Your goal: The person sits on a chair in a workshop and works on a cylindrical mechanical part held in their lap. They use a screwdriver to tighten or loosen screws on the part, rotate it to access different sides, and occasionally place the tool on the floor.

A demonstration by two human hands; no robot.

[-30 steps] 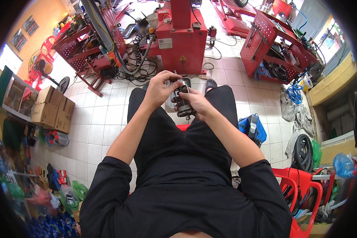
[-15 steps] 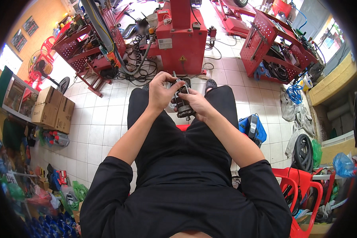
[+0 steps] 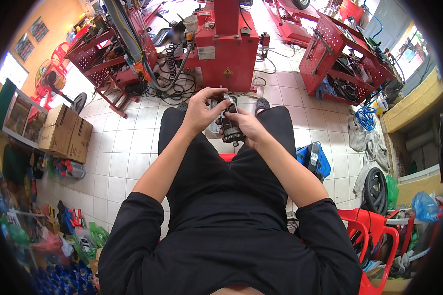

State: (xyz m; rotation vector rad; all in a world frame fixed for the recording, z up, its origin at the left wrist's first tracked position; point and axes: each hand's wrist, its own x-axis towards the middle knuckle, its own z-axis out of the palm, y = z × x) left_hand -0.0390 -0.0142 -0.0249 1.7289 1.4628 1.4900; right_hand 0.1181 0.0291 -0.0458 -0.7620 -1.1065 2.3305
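Between my knees I hold a dark metal cylindrical machine part (image 3: 232, 133), with a toothed-looking end and a short stub pointing toward me. My right hand (image 3: 251, 129) is wrapped round its right side, thumb on top. At the far end, my left hand (image 3: 202, 112) is closed, thumb and fingers pinched at a light metal piece with a thin rod sticking up. Fingers hide much of that end. Beneath the part, a grey tray (image 3: 213, 135) shows partly; its contents are hard to make out.
A red machine (image 3: 226, 64) stands ahead, with cables on the tiled floor. Red tool carts stand to the left (image 3: 96, 51) and right (image 3: 325, 64). A blue bag (image 3: 314, 160) lies by my right knee. Cardboard boxes (image 3: 66, 135) are at left, a red chair (image 3: 379, 236) at right.
Both hands and the machine part have shifted very slightly to the right. The thin rod at the far end now looks shorter and more covered by my left fingers.
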